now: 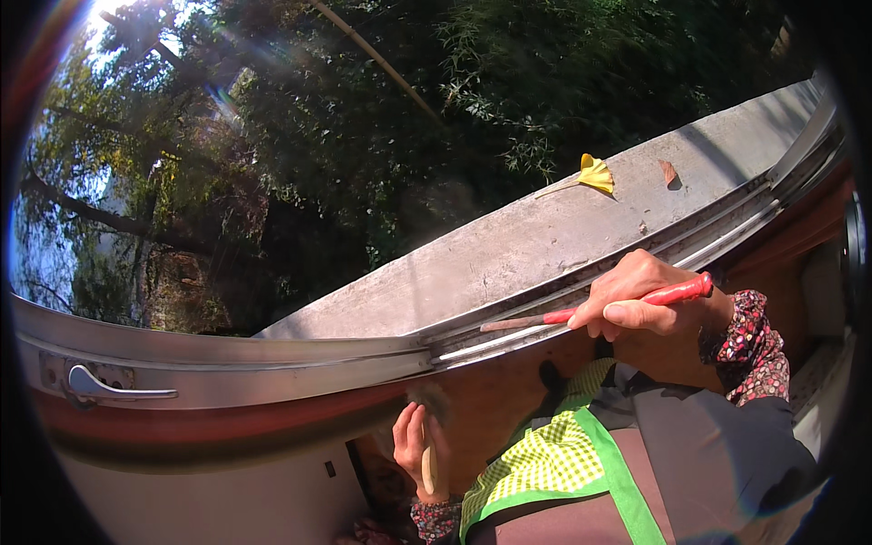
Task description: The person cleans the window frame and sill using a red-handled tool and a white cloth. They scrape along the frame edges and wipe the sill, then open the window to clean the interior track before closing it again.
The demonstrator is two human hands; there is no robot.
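My right hand is closed around the red handle of a slim tool with a narrow, rusty shank, possibly a screwdriver. The tip lies over the metal sliding-window track, near the corner by the window frame; whether it touches cannot be told. Lower down, my left hand grips a brush by its pale wooden handle. Its bristles are blurred and point up toward the sill's inner edge. Dark dirt shows along the track's grooves.
A concrete ledge runs outside the track, bearing a yellow ginkgo leaf and a brown dry leaf. At left is an aluminium window sash with a metal handle. Trees and a bamboo pole stand beyond.
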